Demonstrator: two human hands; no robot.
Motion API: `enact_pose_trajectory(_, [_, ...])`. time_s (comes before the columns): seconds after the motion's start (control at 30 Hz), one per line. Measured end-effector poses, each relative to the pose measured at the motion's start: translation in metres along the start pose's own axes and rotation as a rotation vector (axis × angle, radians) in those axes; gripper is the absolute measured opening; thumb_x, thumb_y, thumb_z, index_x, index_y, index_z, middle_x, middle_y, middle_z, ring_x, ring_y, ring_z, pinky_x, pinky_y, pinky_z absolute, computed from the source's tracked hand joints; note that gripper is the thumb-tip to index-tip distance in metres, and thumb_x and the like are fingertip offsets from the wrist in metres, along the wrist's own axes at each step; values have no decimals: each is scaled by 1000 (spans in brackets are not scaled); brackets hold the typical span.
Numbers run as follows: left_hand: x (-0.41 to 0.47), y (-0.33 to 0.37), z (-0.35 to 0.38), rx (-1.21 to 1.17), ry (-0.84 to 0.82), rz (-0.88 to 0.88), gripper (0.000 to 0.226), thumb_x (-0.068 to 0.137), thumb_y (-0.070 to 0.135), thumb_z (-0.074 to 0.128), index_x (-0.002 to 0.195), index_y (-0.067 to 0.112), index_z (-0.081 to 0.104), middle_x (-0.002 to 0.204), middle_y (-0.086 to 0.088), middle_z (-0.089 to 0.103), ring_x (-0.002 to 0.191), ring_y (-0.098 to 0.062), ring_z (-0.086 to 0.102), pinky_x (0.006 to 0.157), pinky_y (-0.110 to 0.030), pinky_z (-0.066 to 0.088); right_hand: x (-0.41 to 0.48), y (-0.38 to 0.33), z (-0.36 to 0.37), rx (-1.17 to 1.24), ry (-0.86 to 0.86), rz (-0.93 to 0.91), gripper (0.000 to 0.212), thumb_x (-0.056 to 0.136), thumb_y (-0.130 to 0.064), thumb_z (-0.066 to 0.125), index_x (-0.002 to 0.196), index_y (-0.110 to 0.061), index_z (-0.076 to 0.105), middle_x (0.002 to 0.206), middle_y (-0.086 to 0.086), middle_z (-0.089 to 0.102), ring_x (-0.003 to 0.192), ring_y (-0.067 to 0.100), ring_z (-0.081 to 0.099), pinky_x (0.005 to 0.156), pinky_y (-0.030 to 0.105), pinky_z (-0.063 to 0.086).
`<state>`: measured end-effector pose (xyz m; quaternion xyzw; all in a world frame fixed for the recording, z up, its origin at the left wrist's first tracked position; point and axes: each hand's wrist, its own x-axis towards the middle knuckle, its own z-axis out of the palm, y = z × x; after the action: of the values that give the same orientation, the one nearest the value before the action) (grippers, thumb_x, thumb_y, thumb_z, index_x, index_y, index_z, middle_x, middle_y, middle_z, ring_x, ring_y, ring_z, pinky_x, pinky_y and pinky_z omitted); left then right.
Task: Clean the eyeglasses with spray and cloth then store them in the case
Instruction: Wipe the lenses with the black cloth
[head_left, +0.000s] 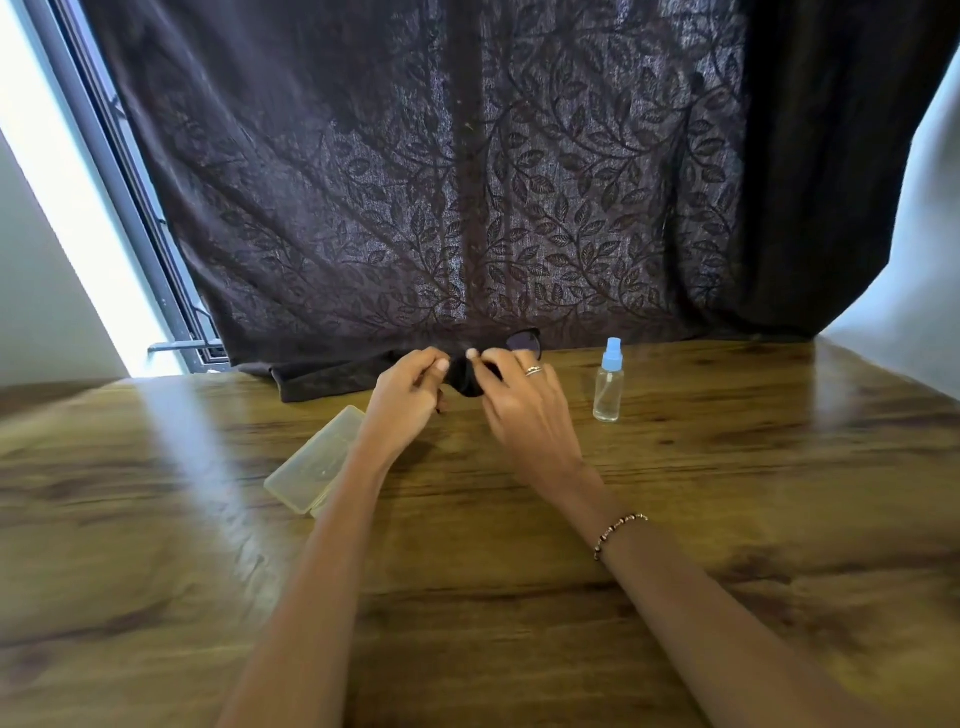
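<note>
Dark-framed eyeglasses (523, 342) are held above the far middle of the wooden table (727, 493); only one lens shows past my fingers. A black cloth (466, 378) is bunched between my hands over the other lens. My left hand (408, 399) pinches the glasses and cloth from the left. My right hand (522, 397), wearing a ring, presses the cloth from the right. A clear spray bottle (608, 382) with a blue cap stands upright to the right of my hands. A translucent yellowish case (317, 460) lies closed to the left, partly under my left forearm.
A dark leaf-patterned curtain (441, 208) hangs behind the table, its hem resting on the far edge. A bright window frame (130, 208) is at the far left. A pale wall (924, 234) rises at the right.
</note>
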<state>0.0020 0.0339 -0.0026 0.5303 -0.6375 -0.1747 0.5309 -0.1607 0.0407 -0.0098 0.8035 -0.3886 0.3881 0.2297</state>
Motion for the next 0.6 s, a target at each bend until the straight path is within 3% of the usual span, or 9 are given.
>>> enact_pose_trajectory(0.07, [0, -1, 0, -3, 7, -1, 19, 98, 19, 46, 86, 23, 62, 78, 2, 59, 62, -1, 58, 75, -49, 57, -3, 3, 0, 15, -1, 71, 34, 90, -11, 53, 121, -2, 61, 109, 8, 61, 96, 26, 58, 74, 37, 48])
enact_pose_trajectory(0.2, [1, -5, -3, -5, 13, 3, 27, 97, 17, 47, 80, 34, 60, 78, 6, 59, 72, -11, 57, 76, -48, 56, -6, -8, 4, 57, -5, -75, 35, 89, -10, 48, 120, 1, 61, 106, 11, 62, 94, 27, 58, 77, 38, 49])
enact_pose_trajectory(0.33, [1, -6, -2, -53, 4, 4, 30, 97, 18, 48, 79, 37, 62, 73, 14, 57, 64, 0, 55, 64, -33, 57, -1, 5, 1, 8, -4, 9, 38, 89, -6, 56, 126, 0, 59, 108, 10, 62, 97, 28, 58, 76, 39, 49])
enact_pose_trajectory(0.43, [2, -10, -3, -48, 16, -9, 27, 97, 20, 47, 80, 34, 62, 77, 5, 58, 66, -3, 57, 64, -34, 57, -7, 0, 3, 52, -13, 18, 33, 89, -8, 51, 118, 2, 62, 104, 13, 61, 93, 30, 59, 74, 42, 50])
enact_pose_trajectory(0.5, [3, -11, -3, -30, 15, -6, 30, 97, 19, 48, 79, 39, 62, 76, 10, 59, 67, -4, 58, 68, -39, 58, -6, -7, 6, 77, 3, -60, 32, 87, -4, 56, 118, 3, 62, 104, 13, 62, 92, 29, 58, 78, 40, 51])
enact_pose_trajectory(0.6, [1, -5, 0, -2, -4, 28, 36, 97, 16, 48, 78, 44, 61, 73, 16, 59, 65, 1, 57, 64, -32, 58, 3, -2, 4, 51, 41, -72, 40, 84, 1, 64, 124, 3, 59, 107, 12, 61, 93, 28, 57, 78, 37, 48])
